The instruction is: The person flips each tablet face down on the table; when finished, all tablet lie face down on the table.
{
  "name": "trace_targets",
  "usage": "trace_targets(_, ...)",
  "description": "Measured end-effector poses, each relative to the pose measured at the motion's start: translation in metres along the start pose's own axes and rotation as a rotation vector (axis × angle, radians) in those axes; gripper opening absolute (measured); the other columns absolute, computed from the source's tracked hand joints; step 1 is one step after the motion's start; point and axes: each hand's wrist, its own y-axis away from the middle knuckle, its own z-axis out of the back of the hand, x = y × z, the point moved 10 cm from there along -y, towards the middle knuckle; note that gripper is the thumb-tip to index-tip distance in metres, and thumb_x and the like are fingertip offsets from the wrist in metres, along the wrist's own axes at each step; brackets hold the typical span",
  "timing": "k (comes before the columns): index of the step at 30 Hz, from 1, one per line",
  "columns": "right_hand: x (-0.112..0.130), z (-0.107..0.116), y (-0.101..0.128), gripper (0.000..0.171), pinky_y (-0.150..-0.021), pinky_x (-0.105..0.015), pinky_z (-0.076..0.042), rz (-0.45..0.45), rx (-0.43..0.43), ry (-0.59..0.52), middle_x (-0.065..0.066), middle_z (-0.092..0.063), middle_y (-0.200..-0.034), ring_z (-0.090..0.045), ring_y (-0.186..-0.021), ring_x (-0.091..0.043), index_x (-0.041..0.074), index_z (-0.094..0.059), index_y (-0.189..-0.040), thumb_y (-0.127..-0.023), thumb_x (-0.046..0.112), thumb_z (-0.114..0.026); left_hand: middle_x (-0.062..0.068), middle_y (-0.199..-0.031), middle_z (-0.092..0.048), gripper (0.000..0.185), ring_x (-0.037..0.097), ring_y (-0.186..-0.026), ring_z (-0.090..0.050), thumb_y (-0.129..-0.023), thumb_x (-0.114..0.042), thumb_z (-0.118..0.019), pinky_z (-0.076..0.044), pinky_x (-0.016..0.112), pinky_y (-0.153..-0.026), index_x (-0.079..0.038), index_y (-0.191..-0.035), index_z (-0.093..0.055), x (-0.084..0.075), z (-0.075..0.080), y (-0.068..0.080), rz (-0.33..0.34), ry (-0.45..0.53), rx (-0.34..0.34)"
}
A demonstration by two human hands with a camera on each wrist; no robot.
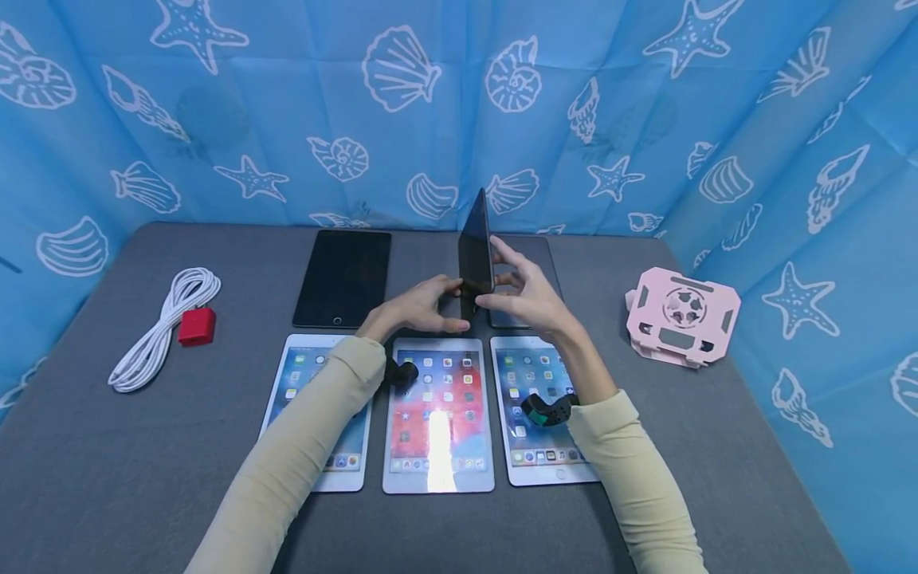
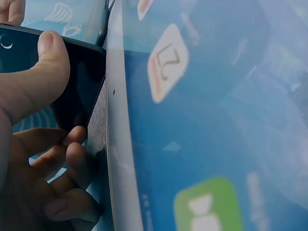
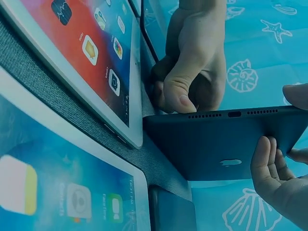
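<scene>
Dark, glassy tablet (image 1: 476, 243) stands on edge above the grey surface (image 1: 107, 446), left hand (image 1: 419, 307) and right hand (image 1: 527, 299) each pinching its lower end. It looks stiff, slick and breakable; the edges seem safest to grip. Only the right wrist view shows its logo and port. Three lit tablets (image 1: 439, 414) lie nearer.

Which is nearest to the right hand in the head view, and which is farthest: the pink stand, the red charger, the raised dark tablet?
1. Raised dark tablet: gripped by the right hand.
2. Pink stand: on the table's right side.
3. Red charger: far left, beside the white cable.
</scene>
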Motion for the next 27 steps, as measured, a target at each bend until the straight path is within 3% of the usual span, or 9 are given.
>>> trace_targets(5,-0.001,-0.001,-0.001,0.095,-0.100,-0.039,-0.050,-0.002,0.000,0.012,-0.021,-0.031,-0.153,-0.051,-0.124,-0.049,0.019,-0.014,-0.166,-0.091,-0.002,-0.068,0.013,-0.147,-0.046,0.095,0.024,-0.099,-0.054,-0.093,-0.041,-0.073,-0.049,0.038,-0.092,-0.010,-0.164,-0.019,-0.001,0.002,0.003,-0.018,0.079,0.016)
trace_targets(8,-0.001,-0.002,-0.002,0.095,-0.097,-0.037,-0.052,0.003,0.002,0.014,-0.021,-0.031,-0.153,-0.052,-0.123,-0.050,0.018,-0.014,-0.166,-0.091,-0.002,-0.068,0.012,-0.147,-0.047,0.090,0.020,-0.078,-0.054,-0.098,-0.038,-0.068,-0.049,0.031,-0.074,-0.014,-0.166,-0.014,-0.006,0.008,0.005,-0.054,0.149,0.009)
trace_targets(10,-0.002,-0.004,-0.002,0.095,-0.094,-0.035,-0.053,0.005,0.004,0.009,-0.020,-0.031,-0.153,-0.052,-0.122,-0.049,0.018,-0.014,-0.166,-0.091,-0.001,-0.069,0.012,-0.149,-0.049,0.086,0.018,-0.071,-0.054,-0.101,-0.035,-0.064,-0.048,0.029,-0.069,-0.015,-0.166,-0.012,-0.012,0.015,0.007,-0.085,0.176,-0.012)
trace_targets(19,-0.011,-0.015,-0.006,0.096,-0.087,-0.033,-0.050,-0.003,0.026,0.057,-0.019,-0.041,-0.146,-0.058,-0.107,-0.030,0.015,-0.015,-0.165,-0.090,0.003,-0.074,0.009,-0.152,-0.049,0.078,0.023,-0.084,-0.060,-0.106,-0.043,-0.051,-0.051,0.035,-0.078,-0.026,-0.166,-0.005,-0.040,0.044,0.020,-0.119,0.140,-0.086)
trace_targets(22,-0.012,-0.020,-0.007,0.097,-0.084,-0.032,-0.051,-0.003,0.038,0.053,-0.018,-0.042,-0.141,-0.057,-0.106,-0.031,0.017,-0.015,-0.166,-0.090,0.001,-0.074,0.008,-0.153,-0.047,0.080,0.022,-0.086,-0.062,-0.105,-0.045,-0.053,-0.052,0.035,-0.079,-0.029,-0.166,-0.004,-0.045,0.049,0.025,-0.128,0.106,-0.096)
trace_targets(27,-0.020,-0.029,-0.009,0.098,-0.086,-0.034,-0.055,-0.043,0.079,0.085,-0.019,-0.042,-0.148,-0.058,-0.119,-0.040,0.020,-0.015,-0.166,-0.090,0.003,-0.074,0.008,-0.156,-0.045,0.087,0.020,-0.083,-0.063,-0.101,-0.050,-0.057,-0.052,0.034,-0.076,-0.028,-0.166,-0.004,-0.045,0.057,0.033,-0.127,0.069,-0.123)
